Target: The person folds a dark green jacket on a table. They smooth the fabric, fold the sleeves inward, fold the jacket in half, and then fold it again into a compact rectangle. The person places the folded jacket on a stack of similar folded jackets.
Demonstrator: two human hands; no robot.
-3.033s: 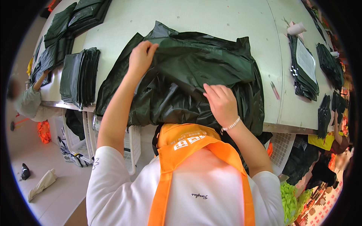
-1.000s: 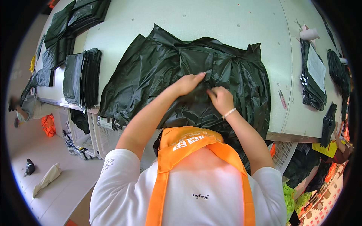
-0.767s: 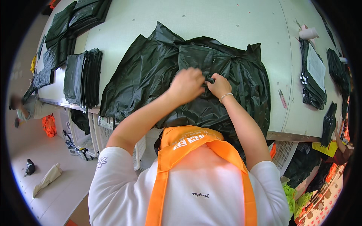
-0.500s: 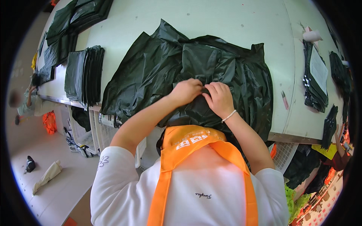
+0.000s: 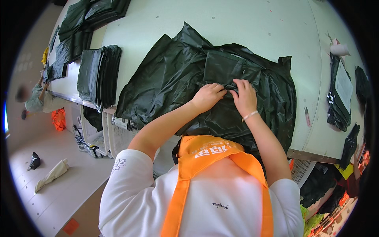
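Note:
A large black, glossy piece of waterproof-looking fabric (image 5: 169, 75) lies rumpled on the table in front of me. A square pocket-like panel (image 5: 223, 67) shows near its middle. My left hand (image 5: 209, 96) is closed, its bent fingers pinching a gathered fold of this fabric just below the panel. Close beside it, my right hand (image 5: 245, 98) rests on the fabric with thumb and forefinger apart. A small gap separates the two hands. What lies beneath the fingers is partly hidden.
At left stands a stack of folded black pieces (image 5: 98, 75), with more piles (image 5: 92, 19) behind. On the right are a pink-and-clear small tool (image 5: 307, 116), a black bundle under paper (image 5: 339, 94) and a white roll (image 5: 340, 49). Another person (image 5: 37, 96) works at far left.
My right hand has moved slightly up and away from the left, and its thumb and fingers have spread. My left hand keeps its pinch. The whole view has shifted a little.

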